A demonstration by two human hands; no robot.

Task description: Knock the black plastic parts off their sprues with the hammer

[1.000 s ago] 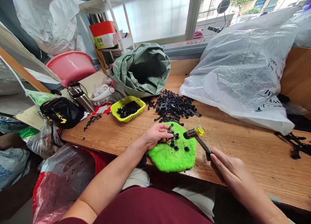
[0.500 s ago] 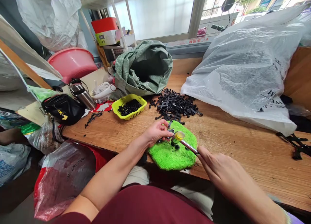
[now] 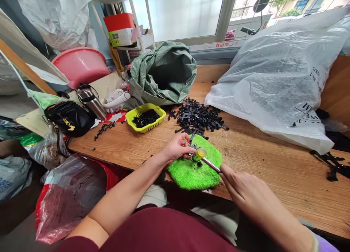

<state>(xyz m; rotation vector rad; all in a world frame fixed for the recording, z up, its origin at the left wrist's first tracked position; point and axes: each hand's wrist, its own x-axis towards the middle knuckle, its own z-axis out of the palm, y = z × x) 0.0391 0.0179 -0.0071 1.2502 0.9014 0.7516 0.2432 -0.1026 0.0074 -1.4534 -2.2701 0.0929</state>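
My left hand (image 3: pixel 180 147) pinches a black jointed plastic part (image 3: pixel 192 140) above a bright green cloth pad (image 3: pixel 188 177) at the table's front edge. In my right hand (image 3: pixel 240 184) is a small mallet (image 3: pixel 211 164) with a metal shaft and a translucent yellow head. The mallet's head is right beside the part and my left fingertips; whether it touches the part I cannot tell. A small round black piece (image 3: pixel 199 164) shows on the pad below the head. Behind the pad lies a heap of black plastic parts (image 3: pixel 198 115).
A yellow basket (image 3: pixel 156 126) of small black pieces stands left of the heap. Behind is an open green woven sack (image 3: pixel 139 88). A large white plastic bag (image 3: pixel 251 95) covers the back right. More black parts (image 3: pixel 332 164) lie at the right edge, and a steel flask (image 3: pixel 94 104) at left.
The mallet's head has shifted slightly left, closer to my left fingers, with my right hand following. My left hand keeps its pinch on the part. The whole view has tilted a little.
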